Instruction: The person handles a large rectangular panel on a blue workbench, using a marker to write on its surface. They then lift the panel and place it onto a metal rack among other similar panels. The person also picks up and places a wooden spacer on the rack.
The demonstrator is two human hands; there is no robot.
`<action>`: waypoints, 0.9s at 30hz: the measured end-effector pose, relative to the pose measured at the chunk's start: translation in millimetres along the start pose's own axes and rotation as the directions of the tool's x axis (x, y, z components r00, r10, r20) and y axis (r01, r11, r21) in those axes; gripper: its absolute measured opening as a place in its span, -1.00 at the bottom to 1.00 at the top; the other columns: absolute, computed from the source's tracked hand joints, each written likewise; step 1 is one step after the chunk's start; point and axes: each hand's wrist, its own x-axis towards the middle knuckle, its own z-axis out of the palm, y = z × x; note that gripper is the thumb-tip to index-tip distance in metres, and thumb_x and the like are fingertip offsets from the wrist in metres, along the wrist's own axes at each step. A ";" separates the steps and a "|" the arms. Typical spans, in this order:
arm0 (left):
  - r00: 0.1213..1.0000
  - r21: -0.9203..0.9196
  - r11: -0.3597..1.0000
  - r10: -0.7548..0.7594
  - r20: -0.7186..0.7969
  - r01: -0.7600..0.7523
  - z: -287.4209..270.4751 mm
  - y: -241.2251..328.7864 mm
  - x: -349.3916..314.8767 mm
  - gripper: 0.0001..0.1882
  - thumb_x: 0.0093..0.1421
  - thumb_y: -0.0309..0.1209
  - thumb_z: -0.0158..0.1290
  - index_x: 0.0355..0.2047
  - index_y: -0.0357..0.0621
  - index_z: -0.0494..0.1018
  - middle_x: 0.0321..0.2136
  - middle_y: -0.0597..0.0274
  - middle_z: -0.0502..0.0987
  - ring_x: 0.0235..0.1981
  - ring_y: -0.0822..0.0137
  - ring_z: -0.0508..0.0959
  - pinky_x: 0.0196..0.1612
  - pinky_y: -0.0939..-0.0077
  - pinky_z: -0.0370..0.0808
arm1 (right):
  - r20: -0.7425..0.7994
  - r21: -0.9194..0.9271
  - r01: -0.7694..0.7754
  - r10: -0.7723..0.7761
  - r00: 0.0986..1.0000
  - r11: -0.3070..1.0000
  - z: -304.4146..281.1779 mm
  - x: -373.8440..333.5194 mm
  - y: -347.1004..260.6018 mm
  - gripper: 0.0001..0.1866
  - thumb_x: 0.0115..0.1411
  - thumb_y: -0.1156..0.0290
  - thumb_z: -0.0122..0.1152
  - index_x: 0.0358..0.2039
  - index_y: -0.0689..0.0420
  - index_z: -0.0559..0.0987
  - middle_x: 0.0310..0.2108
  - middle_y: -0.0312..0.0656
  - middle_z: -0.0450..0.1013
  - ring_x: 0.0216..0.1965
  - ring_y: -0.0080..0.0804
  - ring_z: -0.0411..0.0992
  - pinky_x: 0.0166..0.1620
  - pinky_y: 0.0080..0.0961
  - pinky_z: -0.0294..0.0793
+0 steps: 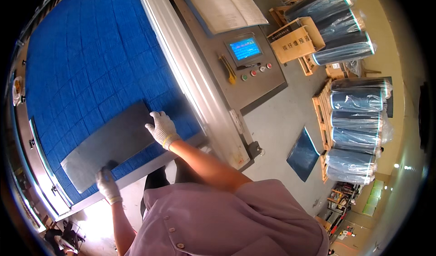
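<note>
Mauve cloth of a button-front shirt point(227, 219) fills the bottom of the view, and two forearms reach out from it over a blue-covered machine bed point(95, 42). On the near part of that bed lies a flat dark grey sheet point(109, 145), set at a slant. The left hand point(107, 186), in a whitish knit glove, has its fingers at the sheet's near edge; whether they pinch it, I cannot tell. The right hand point(162, 129), gloved likewise, is at the sheet's right end, fingers partly bent; its grip cannot be made out either. Right of the bed runs a pale metal beam point(188, 70), and beyond it a control panel point(265, 86) carries an open book point(227, 8), a lit touchscreen point(244, 49), a yellow utility knife point(230, 72) and a black marker point(249, 66). Farther right, plastic-wrapped dark rolls point(356, 124) rest on a wooden pallet point(322, 115), and a dark rectangular panel point(303, 156) lies on the floor point(272, 133).
</note>
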 end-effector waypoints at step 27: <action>0.996 -0.242 0.966 0.085 -0.009 -0.085 -26.9 -43.1 8.2 -0.69 0.21 -0.31 0.05 -0.08 -0.17 0.49 -0.02 0.04 0.48 0.01 0.14 0.45 0.06 0.33 0.38 | 0.028 0.217 -0.134 0.131 0.991 0.967 23.2 12.7 -0.7 -0.60 0.13 0.25 0.23 -0.11 0.27 0.53 -0.22 0.02 0.54 -0.29 -0.16 0.51 -0.17 -0.43 0.46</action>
